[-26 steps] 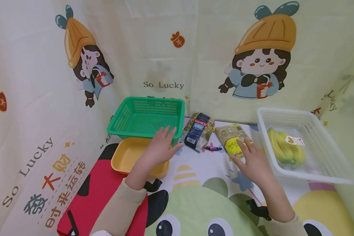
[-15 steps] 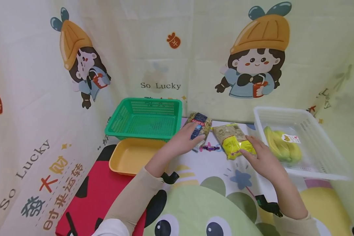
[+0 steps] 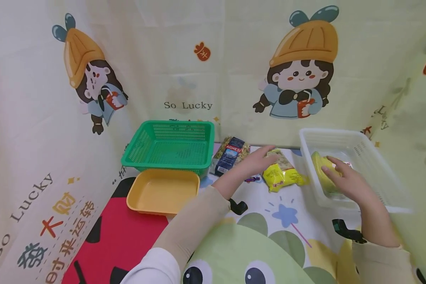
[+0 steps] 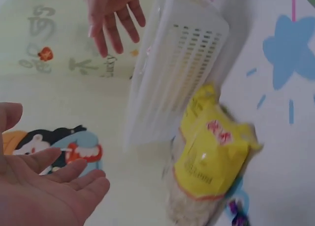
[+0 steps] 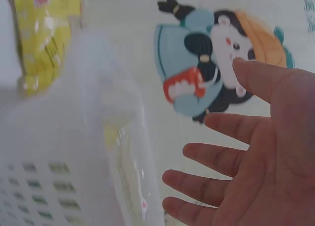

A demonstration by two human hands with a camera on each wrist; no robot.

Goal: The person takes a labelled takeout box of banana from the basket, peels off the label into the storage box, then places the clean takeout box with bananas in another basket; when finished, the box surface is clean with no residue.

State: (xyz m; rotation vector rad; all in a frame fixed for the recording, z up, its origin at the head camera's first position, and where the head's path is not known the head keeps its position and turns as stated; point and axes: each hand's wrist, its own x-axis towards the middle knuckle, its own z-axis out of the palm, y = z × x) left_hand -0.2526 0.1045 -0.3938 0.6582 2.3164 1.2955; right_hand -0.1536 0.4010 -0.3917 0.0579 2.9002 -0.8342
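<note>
The yellow packet [image 3: 283,176] is lying flat on the printed surface [image 3: 287,221], just beside the near left corner of the white basket [image 3: 376,157], and the left hand [image 3: 257,161] is reaching over its far end with fingers [image 4: 74,173] straight and spread, holding nothing; whether the fingertips are actually touching the wrapper I cannot tell. The right hand [image 3: 346,182] is hanging over the white basket's front rim, fingers [image 5: 206,181] open and slightly apart, gripping nothing, hovering at the wrapped bananas [image 3: 323,173] lying inside, probably about to touch them. The wrist views are confirming both palms as bare. A small purple sweet [image 3: 251,179] is lying next to the packet, partly hidden by the left wrist, and a dark blue pasta bag [image 3: 228,156] is leaning beyond it. Further left, a green basket [image 3: 170,144] is sitting behind a shallow yellow tray [image 3: 163,191], both with open tops facing up, seemingly ready to receive things.
</note>
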